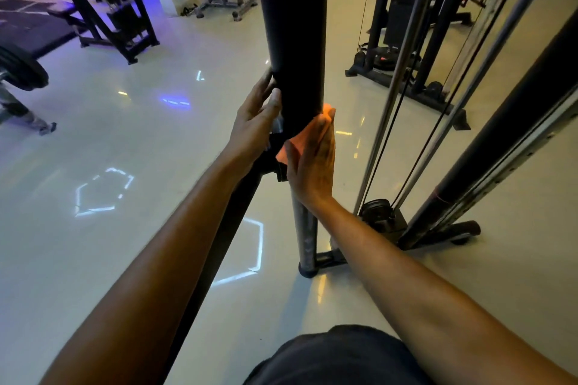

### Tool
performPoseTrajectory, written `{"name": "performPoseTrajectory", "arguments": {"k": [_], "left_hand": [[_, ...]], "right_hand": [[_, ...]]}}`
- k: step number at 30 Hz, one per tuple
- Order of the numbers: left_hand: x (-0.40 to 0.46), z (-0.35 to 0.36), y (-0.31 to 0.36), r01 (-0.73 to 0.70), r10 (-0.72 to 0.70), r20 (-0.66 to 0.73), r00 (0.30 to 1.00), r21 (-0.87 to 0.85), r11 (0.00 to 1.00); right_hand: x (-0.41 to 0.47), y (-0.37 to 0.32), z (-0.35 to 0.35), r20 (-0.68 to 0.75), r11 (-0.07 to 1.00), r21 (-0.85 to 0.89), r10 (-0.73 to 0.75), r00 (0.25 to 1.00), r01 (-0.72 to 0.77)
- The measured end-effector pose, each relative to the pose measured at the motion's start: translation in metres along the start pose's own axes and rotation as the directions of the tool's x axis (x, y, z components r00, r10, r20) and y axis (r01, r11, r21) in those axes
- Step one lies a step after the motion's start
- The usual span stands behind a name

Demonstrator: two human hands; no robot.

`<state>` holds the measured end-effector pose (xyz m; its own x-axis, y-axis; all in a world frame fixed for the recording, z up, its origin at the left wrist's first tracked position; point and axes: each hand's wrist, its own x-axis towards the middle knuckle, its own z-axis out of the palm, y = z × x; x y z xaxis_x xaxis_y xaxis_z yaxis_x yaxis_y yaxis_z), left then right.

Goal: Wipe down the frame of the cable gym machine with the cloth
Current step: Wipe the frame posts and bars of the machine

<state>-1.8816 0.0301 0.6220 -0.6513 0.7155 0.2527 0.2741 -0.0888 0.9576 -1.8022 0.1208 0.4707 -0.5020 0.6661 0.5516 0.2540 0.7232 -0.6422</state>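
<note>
- Nearest the camera, at the bottom edge, is the person's dark-clothed lap or knee [337, 356], with both bare forearms reaching forward from it.
- The black upright post [294, 40] of the cable machine frame stands dead ahead, its long axis vertical; lower down it continues as a grey tube [305, 228] to a foot on the pale glossy floor [125, 134].
- The right hand [312, 162] lies flat, fingers straight and together, pressing an orange cloth [325, 112] against the right face of the post; the cloth shows only at the fingertips and along the thumb side.
- The left hand [255, 122] rests on the left side of the post, thumb on the front face and fingers reaching round behind, holding no cloth. How firmly it grips I cannot tell.
- The two hands stand apart, with the post between them, the left slightly higher.
- Since the post runs straight up and down, the wiping stroke will likely need to travel along that line; the right hand, carrying the cloth, is the working one, while the left seems to be steadying.
- To the right, thin cables [403, 103] and guide rods [438, 72] run down to a stack base, well apart from the hands.
</note>
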Motion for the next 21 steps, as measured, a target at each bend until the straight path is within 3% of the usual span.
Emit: {"name": "performPoseTrajectory", "arguments": {"k": [4,6,9,12,16,21], "left_hand": [[-0.002,-0.001,-0.002,-0.014,0.014,0.047,0.999,0.01,1.0],[-0.005,-0.001,-0.008,-0.031,0.029,0.061,0.998,0.033,0.999],[-0.015,0.002,-0.019,-0.04,0.028,0.084,0.996,0.139,0.99],[-0.026,0.004,-0.031,-0.049,0.02,0.121,0.992,0.239,0.97],[-0.035,0.003,-0.041,-0.128,0.085,0.136,0.987,0.348,0.929],[-0.049,0.011,-0.066,-0.1,0.096,0.033,0.995,0.469,0.878]], "right_hand": [[0.023,-0.028,-0.01,-0.068,0.999,0.032,0.037,0.997,-0.034],[0.016,-0.023,-0.011,-0.067,0.998,-0.049,-0.043,0.997,0.039],[-0.01,0.007,-0.011,0.079,0.968,-0.179,-0.167,0.983,0.179],[-0.031,0.029,-0.021,0.228,0.966,-0.157,-0.167,0.959,0.205],[-0.006,0.019,-0.036,0.181,0.962,-0.108,-0.231,0.956,0.252],[0.015,0.015,-0.044,0.192,0.954,-0.078,-0.272,0.943,0.291]]}}
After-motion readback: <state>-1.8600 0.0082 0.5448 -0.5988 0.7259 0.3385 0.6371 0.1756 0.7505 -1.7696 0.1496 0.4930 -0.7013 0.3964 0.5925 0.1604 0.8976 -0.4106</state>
